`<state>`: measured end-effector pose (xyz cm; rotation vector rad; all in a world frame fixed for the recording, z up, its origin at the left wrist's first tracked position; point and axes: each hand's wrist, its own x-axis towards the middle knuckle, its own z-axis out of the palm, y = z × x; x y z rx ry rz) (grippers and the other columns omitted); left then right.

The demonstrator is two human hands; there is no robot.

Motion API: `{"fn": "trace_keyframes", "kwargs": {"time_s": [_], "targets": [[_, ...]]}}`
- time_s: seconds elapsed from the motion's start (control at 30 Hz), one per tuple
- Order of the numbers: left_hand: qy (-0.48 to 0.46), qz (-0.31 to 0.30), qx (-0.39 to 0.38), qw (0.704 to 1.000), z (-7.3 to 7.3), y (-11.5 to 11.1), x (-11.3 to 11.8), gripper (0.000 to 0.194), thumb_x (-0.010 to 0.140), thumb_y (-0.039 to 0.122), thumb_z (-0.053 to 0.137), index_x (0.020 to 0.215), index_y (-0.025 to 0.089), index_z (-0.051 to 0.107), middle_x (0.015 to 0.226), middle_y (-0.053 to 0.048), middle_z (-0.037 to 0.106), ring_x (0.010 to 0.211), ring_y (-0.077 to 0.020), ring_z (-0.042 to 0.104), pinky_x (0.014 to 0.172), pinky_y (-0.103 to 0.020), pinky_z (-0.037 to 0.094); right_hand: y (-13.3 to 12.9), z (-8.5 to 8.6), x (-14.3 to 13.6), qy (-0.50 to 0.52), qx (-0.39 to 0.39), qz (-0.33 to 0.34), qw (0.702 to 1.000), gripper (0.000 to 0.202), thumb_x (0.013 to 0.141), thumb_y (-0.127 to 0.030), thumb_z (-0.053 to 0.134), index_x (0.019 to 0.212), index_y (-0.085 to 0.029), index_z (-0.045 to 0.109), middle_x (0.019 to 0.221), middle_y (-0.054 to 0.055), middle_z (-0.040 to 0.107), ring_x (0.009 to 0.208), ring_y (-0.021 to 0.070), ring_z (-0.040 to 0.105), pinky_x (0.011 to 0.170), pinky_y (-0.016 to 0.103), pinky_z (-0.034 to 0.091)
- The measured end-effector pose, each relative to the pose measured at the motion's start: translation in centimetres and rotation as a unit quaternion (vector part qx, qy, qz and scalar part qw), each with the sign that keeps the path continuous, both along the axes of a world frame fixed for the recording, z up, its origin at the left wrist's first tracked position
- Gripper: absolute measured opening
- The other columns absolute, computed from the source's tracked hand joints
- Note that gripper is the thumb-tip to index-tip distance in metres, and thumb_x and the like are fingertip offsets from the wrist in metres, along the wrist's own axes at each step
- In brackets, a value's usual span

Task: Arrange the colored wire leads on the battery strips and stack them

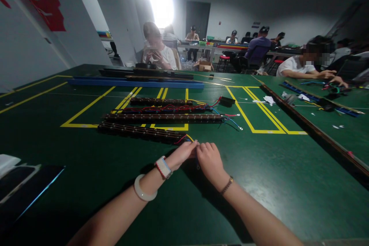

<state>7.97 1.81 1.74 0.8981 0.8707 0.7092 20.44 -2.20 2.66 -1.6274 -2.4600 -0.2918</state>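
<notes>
My left hand (pixel 182 154) and my right hand (pixel 210 160) meet just past the right end of the nearest long black strip (pixel 141 132), which has metal rods along its top. Yellow and red wires (pixel 190 137) run from that end into my closed fingers. Both hands pinch these wires; the exact grip is hidden. Below them a small ring terminal (pixel 198 167) shows, blurred. Behind lies a second black strip (pixel 164 118) with red and blue leads ending in ring terminals (pixel 240 128). Farther back rest another strip wound with red wires (pixel 161 109) and a shorter one (pixel 161 101).
A long blue channel (pixel 135 82) lies across the back of the green table (pixel 115 184). A dark screen-like panel (pixel 31 188) is at left. At right, a long brown rail (pixel 311 130) runs diagonally, near paper scraps (pixel 269 100). Co-workers sit across the table.
</notes>
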Motion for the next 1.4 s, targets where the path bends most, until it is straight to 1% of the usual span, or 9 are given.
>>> {"fn": "trace_keyframes", "kwargs": {"time_s": [0.23,0.37,0.5,0.7,0.83,1.0,1.2,1.3,1.4], "targets": [[-0.030,0.057,-0.003,0.998,-1.3,0.0,0.6,0.025,0.077,0.035,0.066,0.077,0.010,0.062,0.079,-0.005,0.065,0.076,-0.0127,0.058,0.070,-0.023,0.043,-0.6,-1.0,-0.9,0.038,-0.022,-0.020,0.999,0.027,0.085,-0.009,0.045,0.107,-0.012,0.061,0.099,0.014,0.062,0.086,0.0230,0.052,0.076,0.036,0.037],[-0.065,0.055,-0.007,0.996,-2.3,0.1,0.5,0.023,0.081,0.033,0.062,0.081,0.010,0.062,0.080,-0.006,0.066,0.072,-0.0127,0.059,0.067,-0.024,0.044,0.0,0.7,0.7,0.137,-0.064,-0.019,0.988,0.022,0.088,-0.023,0.048,0.104,-0.020,0.063,0.096,0.008,0.061,0.086,0.0192,0.054,0.074,0.031,0.038],[-0.104,0.031,-0.022,0.994,-2.5,0.2,0.0,0.020,0.082,0.030,0.061,0.081,0.010,0.062,0.081,-0.007,0.066,0.075,-0.0138,0.061,0.075,-0.028,0.046,0.3,2.5,2.7,0.216,-0.060,-0.019,0.974,0.019,0.090,-0.030,0.047,0.089,-0.020,0.063,0.084,0.005,0.060,0.079,0.0163,0.055,0.069,0.027,0.038],[-0.127,0.019,-0.049,0.991,-2.1,0.4,-0.4,0.016,0.082,0.026,0.062,0.085,0.010,0.062,0.088,-0.010,0.067,0.085,-0.0158,0.062,0.079,-0.028,0.046,-1.4,2.3,1.8,0.123,-0.063,-0.048,0.989,0.024,0.084,-0.043,0.055,0.075,-0.020,0.060,0.074,0.004,0.061,0.073,0.0180,0.056,0.066,0.029,0.034],[-0.149,0.020,-0.066,0.986,-2.0,0.3,-0.5,0.012,0.084,0.022,0.058,0.082,0.011,0.059,0.084,-0.009,0.065,0.084,-0.0152,0.062,0.083,-0.029,0.045,-2.0,1.9,0.9,0.078,-0.126,-0.079,0.986,0.017,0.083,-0.034,0.056,0.074,-0.020,0.061,0.074,0.005,0.065,0.068,0.0177,0.058,0.062,0.028,0.032],[-0.134,0.052,-0.063,0.988,-1.9,0.0,-0.2,0.011,0.086,0.020,0.057,0.079,0.012,0.057,0.078,-0.004,0.060,0.076,-0.0104,0.058,0.079,-0.025,0.045,-1.2,3.1,1.8,0.085,-0.189,-0.083,0.975,0.027,0.088,-0.031,0.048,0.065,-0.021,0.059,0.067,0.003,0.065,0.058,0.0145,0.056,0.052,0.027,0.026],[-0.106,0.048,-0.040,0.992,-1.6,-0.3,0.0,0.015,0.087,0.028,0.056,0.083,0.013,0.056,0.078,-0.003,0.059,0.073,-0.0118,0.058,0.075,-0.027,0.046,0.5,4.6,3.5,0.025,-0.109,-0.109,0.988,0.029,0.088,-0.033,0.049,0.064,-0.019,0.057,0.068,0.005,0.064,0.061,0.0160,0.056,0.054,0.028,0.027],[-0.109,0.042,-0.037,0.993,-1.8,-0.1,-0.3,0.017,0.089,0.028,0.051,0.084,0.013,0.056,0.073,-0.002,0.057,0.065,-0.0096,0.055,0.067,-0.024,0.045,1.7,4.4,4.2,0.003,-0.070,-0.135,0.988,0.029,0.089,-0.035,0.049,0.067,-0.019,0.056,0.071,0.007,0.063,0.065,0.0173,0.058,0.056,0.028,0.028],[-0.130,0.009,-0.053,0.990,-2.3,0.4,-0.8,0.019,0.088,0.029,0.053,0.084,0.011,0.058,0.071,-0.002,0.055,0.061,-0.0085,0.053,0.063,-0.022,0.043,3.2,3.4,4.6,-0.022,-0.083,-0.167,0.982,0.027,0.089,-0.036,0.049,0.071,-0.018,0.056,0.074,0.007,0.064,0.068,0.0174,0.059,0.056,0.027,0.030]]}}
